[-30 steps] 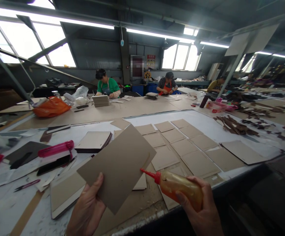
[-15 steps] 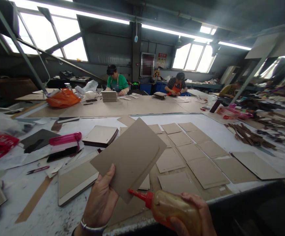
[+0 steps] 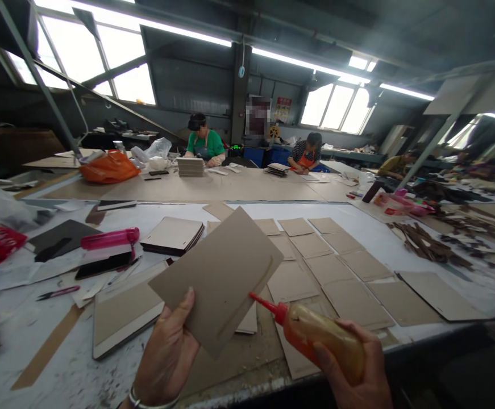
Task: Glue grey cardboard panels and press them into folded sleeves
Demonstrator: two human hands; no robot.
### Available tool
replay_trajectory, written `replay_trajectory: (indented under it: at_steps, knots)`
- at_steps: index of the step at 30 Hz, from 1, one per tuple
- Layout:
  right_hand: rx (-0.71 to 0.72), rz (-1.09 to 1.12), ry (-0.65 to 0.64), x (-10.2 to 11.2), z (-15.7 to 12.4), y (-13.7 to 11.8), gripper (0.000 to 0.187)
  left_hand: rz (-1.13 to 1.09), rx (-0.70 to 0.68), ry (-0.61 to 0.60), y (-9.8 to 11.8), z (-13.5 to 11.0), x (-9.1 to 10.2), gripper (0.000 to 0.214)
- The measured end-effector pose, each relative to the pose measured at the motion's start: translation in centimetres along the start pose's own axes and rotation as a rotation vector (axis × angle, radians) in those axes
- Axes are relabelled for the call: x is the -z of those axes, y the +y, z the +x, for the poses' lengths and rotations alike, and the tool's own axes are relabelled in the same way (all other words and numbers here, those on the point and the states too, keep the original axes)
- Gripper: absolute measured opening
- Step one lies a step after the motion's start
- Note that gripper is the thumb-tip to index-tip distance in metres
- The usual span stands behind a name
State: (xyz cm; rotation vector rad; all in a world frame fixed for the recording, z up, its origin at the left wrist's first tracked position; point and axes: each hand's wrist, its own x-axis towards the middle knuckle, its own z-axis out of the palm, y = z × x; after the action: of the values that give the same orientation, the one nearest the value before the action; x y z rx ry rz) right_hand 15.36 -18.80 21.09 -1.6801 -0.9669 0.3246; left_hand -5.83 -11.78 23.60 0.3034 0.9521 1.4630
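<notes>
A flat grey-brown cardboard panel point(image 3: 217, 272) is tilted up over the table in my left hand point(image 3: 168, 346), thumb on its face and fingers behind. My right hand point(image 3: 358, 363) is wrapped round a squeeze glue bottle point(image 3: 324, 338) with amber contents and a red nozzle. The nozzle tip is at the panel's right edge; whether it touches I cannot tell. A wet-looking glue line runs along that edge. Beyond and to the right, rows of similar cardboard pieces point(image 3: 330, 270) lie on the table.
Left of my hands are a stack of panels point(image 3: 173, 234), a larger board point(image 3: 123, 318), a pink case point(image 3: 109, 238), a dark phone point(image 3: 103, 266) and thread snips point(image 3: 58, 292). Brown strips point(image 3: 421, 241) are piled at right. Two people point(image 3: 204, 142) work across the table.
The bottle's nozzle has moved up and right along the panel's edge, from its lower corner. My left hand still holds the panel, and the view has shifted slightly.
</notes>
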Motion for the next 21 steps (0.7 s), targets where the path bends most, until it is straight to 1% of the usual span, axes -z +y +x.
replay_trajectory:
  at_steps: [6, 13, 18, 21]
  knots:
    - [0.031, 0.061, 0.056, 0.2, 2.4, 0.8, 0.054, -0.003, 0.016, 0.022, 0.0, -0.5, 0.0, 0.045]
    - [0.083, 0.028, 0.166, 0.4, 4.0, 1.1, 0.053, 0.003, -0.001, 0.028, -0.3, -0.8, -0.2, 0.043]
    - [0.067, 0.036, 0.148, 0.7, 4.2, 1.4, 0.055, 0.024, 0.009, 0.011, -0.6, -0.9, 0.1, 0.044]
    - [0.021, 0.032, 0.097, 0.8, 3.3, 1.8, 0.056, 0.027, 0.012, 0.005, -0.7, -0.8, 0.0, 0.045]
